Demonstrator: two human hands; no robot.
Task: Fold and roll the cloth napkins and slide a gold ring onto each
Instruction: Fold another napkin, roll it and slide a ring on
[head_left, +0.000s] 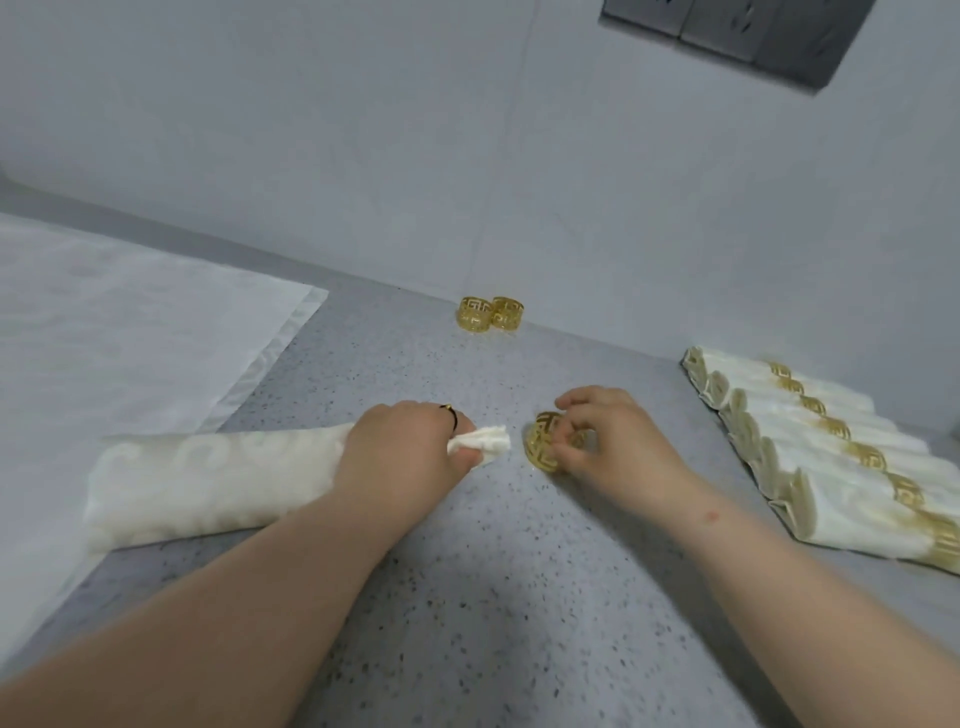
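Our left hand (402, 452) squeezes the napkin (208, 480) end; our right hand (608, 441) pinches a ring (540, 441) just beside it.

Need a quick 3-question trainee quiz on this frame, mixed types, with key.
1. True or false: the ring in the right hand is already on the napkin.
2. Spare rings by the wall: A one, B two, C four?
3. On which side of the counter do the finished rolls lie?
Key: 1 false; 2 B; 3 right.
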